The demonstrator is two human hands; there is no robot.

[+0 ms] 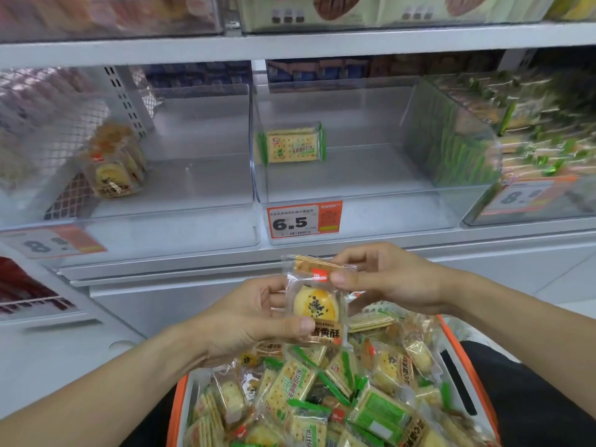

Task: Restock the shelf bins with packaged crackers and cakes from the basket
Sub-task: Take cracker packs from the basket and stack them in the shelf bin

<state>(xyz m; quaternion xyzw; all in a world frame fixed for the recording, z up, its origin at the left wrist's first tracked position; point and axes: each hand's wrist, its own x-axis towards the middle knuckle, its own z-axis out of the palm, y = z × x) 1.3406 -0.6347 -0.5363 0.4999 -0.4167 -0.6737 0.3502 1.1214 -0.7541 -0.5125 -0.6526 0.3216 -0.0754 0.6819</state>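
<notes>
Both hands raised above the basket, sharing one clear-wrapped egg-yolk pastry [317, 304], round and yellow with black sesame on top. Left hand [258, 317] closed on the lower left side of the packet, thumb pressed across the front near the printed brown label, fingers curled behind. Right hand [387, 279] pinching the top seal, thumb in front by the small red logo, fingers over the crimped upper edge. Packet upright, held just below the front edge of the shelf [290, 46].

Underneath, an orange-rimmed basket [179, 404] heaped with mixed packets: green-and-yellow cracker packs [290, 385] and more wrapped pastries, all jumbled together.

On the shelf, two clear bins side by side at the front edge. Left bin [193, 188] nearly bare, with a few egg-yolk pastries [113, 169] stacked against its left wall. Middle bin [371, 188] holding a single cracker pack [292, 143] stood up near its back left corner. Orange price tag [304, 221] reading 6.5 fixed to the front of the middle bin. Further right, a third bin [532, 124] piled high with green-trimmed cracker packs. Another price label [48, 243] at the left bin's front, blurred, beginning with 8. Upper shelf bins stocked with other packaged goods, too blurred to name.
</notes>
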